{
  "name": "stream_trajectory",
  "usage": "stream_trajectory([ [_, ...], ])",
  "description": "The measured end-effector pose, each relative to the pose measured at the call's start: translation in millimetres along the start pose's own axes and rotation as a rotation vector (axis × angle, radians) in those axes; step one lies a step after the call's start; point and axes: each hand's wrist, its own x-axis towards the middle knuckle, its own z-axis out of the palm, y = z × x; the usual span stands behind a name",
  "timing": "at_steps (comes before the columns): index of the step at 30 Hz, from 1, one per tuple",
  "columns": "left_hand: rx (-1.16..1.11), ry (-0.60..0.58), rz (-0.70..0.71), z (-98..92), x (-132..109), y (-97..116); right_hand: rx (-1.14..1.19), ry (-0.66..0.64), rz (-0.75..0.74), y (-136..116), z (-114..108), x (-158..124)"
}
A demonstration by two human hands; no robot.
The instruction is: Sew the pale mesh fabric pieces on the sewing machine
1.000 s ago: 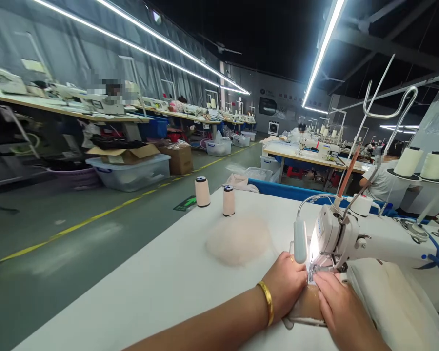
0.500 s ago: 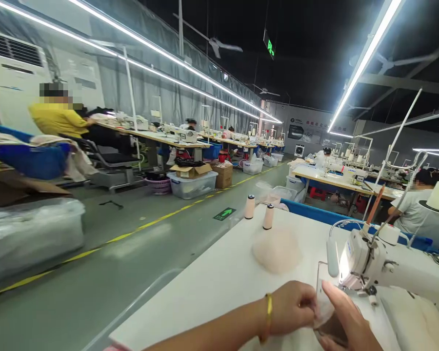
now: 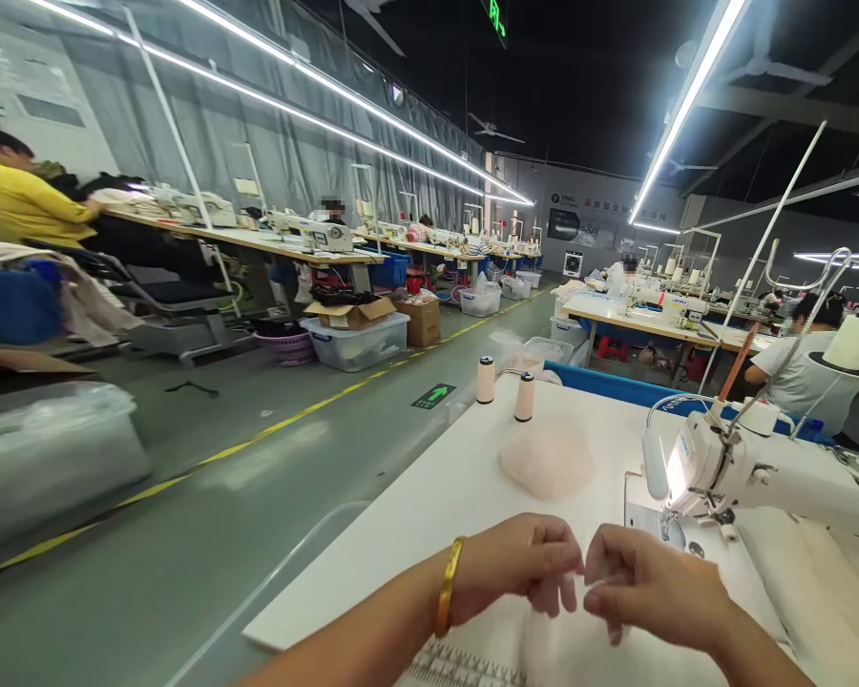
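Note:
Both hands are raised over the white table in front of the sewing machine (image 3: 716,468). My left hand (image 3: 519,563), with a gold bracelet on its wrist, is closed in a pinch. My right hand (image 3: 651,582) faces it, fingers curled and pressed together. A thin, pale sheer fabric (image 3: 558,654) hangs beneath the fingertips; it is nearly see-through and its edges are hard to make out. The needle area and metal plate (image 3: 648,520) lie just beyond my right hand. Farther back on the table rests a pale sheer piece (image 3: 548,460).
Two peach thread spools (image 3: 485,380) stand at the table's far edge. Ruler markings (image 3: 465,665) run along the near edge. Cream fabric (image 3: 816,582) lies right of the machine. A clear plastic bin (image 3: 50,429) sits across the aisle. Co-workers sit at other tables.
My hands have drawn back from the needle area, and my right hand has gone from spread fingers to a pinch. The view has turned slightly right.

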Motion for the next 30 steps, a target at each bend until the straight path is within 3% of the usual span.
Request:
stream_trajectory([
  [3,0.083,0.078,0.056,-8.4,5,2,0.008,0.011,-0.001,5,4,9],
  [7,0.063,0.263,0.185,-35.2,6,13,0.29,-0.06,0.012,8,7,37],
  [10,0.075,0.462,0.263,-62.7,14,22,0.507,0.082,-0.116,3,5,67],
  [13,0.109,0.618,0.318,-89.9,34,24,0.57,0.271,-0.197,-5,1,104],
  [18,0.239,0.893,0.373,-126.9,69,16,0.517,0.522,-0.153,-12,0,171],
  [21,0.351,1.034,0.398,-142.7,79,8,0.418,0.605,-0.089,-12,0,201],
  [24,0.46,1.118,0.395,-154.4,84,-3,0.312,0.627,-0.026,-11,0,216],
  [30,0.683,1.155,0.346,-166.4,93,-19,0.129,0.646,0.067,-4,0,219],
])
